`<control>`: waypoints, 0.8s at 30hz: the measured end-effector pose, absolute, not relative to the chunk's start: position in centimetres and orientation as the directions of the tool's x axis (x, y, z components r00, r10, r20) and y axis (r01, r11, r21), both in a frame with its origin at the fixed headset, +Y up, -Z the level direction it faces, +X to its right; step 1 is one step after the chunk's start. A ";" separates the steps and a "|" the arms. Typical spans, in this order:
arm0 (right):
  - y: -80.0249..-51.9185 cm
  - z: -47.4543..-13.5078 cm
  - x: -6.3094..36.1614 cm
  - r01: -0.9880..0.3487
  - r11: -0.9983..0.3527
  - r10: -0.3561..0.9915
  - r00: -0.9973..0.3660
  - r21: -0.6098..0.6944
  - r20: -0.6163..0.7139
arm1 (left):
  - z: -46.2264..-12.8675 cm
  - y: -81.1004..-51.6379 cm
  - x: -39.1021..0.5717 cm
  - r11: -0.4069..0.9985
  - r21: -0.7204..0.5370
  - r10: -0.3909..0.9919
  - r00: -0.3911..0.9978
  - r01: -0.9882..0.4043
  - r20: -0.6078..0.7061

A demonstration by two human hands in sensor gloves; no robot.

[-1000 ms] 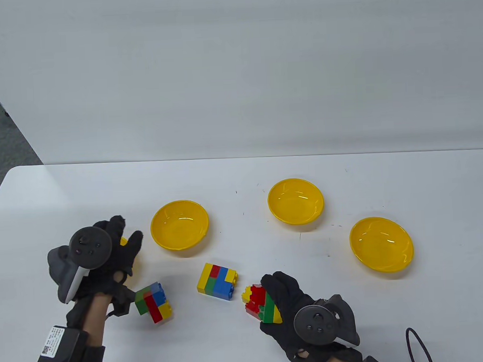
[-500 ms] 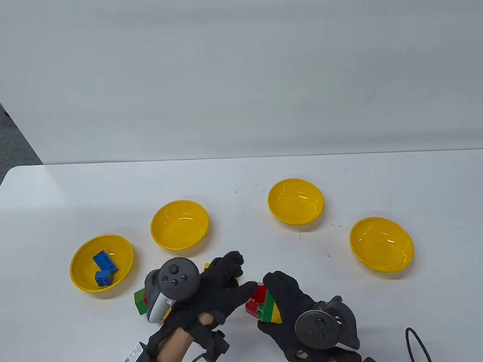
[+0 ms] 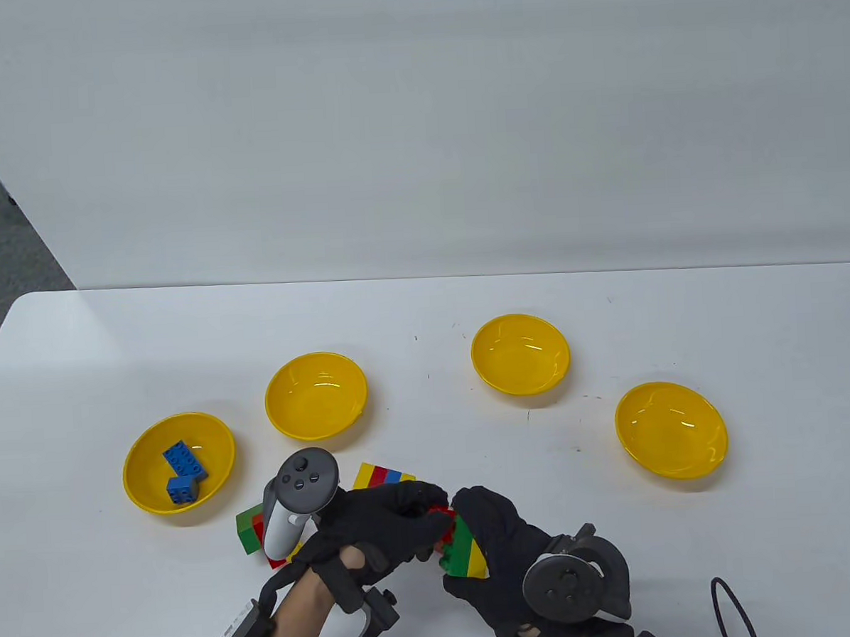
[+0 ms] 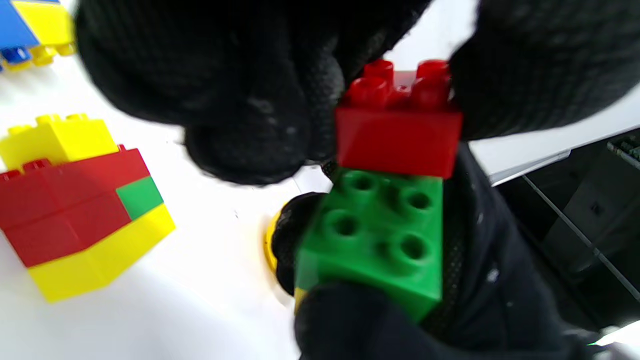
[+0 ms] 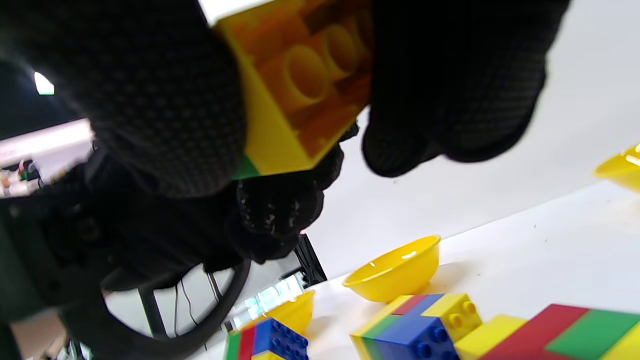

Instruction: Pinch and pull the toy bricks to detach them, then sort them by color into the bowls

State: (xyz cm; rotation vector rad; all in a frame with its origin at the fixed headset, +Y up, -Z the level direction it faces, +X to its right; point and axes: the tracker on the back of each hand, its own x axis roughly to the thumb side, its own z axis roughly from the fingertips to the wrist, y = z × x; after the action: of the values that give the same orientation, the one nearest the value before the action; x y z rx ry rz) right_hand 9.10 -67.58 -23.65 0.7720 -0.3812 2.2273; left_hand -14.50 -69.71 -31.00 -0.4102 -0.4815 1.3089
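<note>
Right hand (image 3: 504,542) clamps the hard, light stack (image 3: 464,548); left hand (image 3: 386,523) pinches what looks like the red brick (image 4: 400,132). Grab its smooth sidewalls.

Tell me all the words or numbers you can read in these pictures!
None can be read.
The white label on the black box strapped to the left wrist carries print, but it is too small and tilted to read.
The toy bricks, bowls and hand trackers show no words.
</note>
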 end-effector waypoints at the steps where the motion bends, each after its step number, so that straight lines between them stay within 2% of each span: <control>1: -67.6 -24.0 9.4 -0.794 -0.607 0.640 -0.469 0.026 0.608 | -31.1 -69.9 -14.7 0.119 -0.569 0.993 0.112 -0.813 0.048; 2: -67.6 -24.1 9.6 -0.830 -0.554 0.696 -0.419 0.065 0.582 | -31.1 -69.7 -15.0 0.058 -0.572 0.998 0.065 -0.818 0.008; 3: -67.7 -24.2 9.9 -0.848 -0.525 0.724 -0.400 0.072 0.562 | -31.2 -69.3 -15.5 0.055 -0.548 0.998 0.056 -0.835 0.015; 4: -67.7 -24.4 10.2 -0.846 -0.531 0.727 -0.422 0.053 0.542 | -31.5 -68.0 -16.3 0.145 -0.448 0.989 0.125 -0.882 0.074; 6: -67.8 -24.5 10.7 -0.825 -0.565 0.699 -0.472 0.010 0.537 | -32.5 -64.9 -18.1 0.420 -0.228 0.903 0.382 -0.878 0.195; 8: -67.9 -24.8 11.1 -0.818 -0.576 0.701 -0.492 0.003 0.517 | -33.9 -62.1 -19.1 0.611 -0.092 0.784 0.585 -0.786 0.207; 12: -68.0 -25.2 11.5 -0.826 -0.564 0.722 -0.482 0.018 0.496 | -37.0 -59.4 -19.6 0.850 0.046 0.518 0.849 -0.525 0.105; 15: -67.9 -25.2 11.6 -0.819 -0.574 0.713 -0.496 0.006 0.496 | -40.0 -60.4 -19.7 0.960 0.042 0.278 0.960 -0.277 -0.016; 18: -67.9 -25.2 11.7 -0.817 -0.576 0.712 -0.498 0.007 0.495 | -42.8 -63.6 -20.0 0.994 -0.097 0.028 0.989 -0.042 -0.145; 19: -67.9 -25.2 11.7 -0.816 -0.578 0.711 -0.499 0.008 0.495 | -43.3 -64.3 -20.1 0.993 -0.120 -0.017 0.986 -0.004 -0.167; 21: -68.0 -25.2 11.8 -0.803 -0.596 0.700 -0.515 0.009 0.494 | -44.6 -65.9 -20.4 0.990 -0.139 -0.046 0.979 0.018 -0.197; 24: -67.9 -25.2 11.9 -0.790 -0.613 0.687 -0.533 0.002 0.493 | -45.3 -67.0 -20.8 0.991 -0.124 0.011 0.973 -0.041 -0.232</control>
State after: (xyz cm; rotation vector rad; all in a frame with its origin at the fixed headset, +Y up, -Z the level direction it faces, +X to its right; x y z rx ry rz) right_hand 11.90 -67.91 -25.24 0.5741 -0.2783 2.1713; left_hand -20.80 -67.02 -45.34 -0.1288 0.2334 0.0264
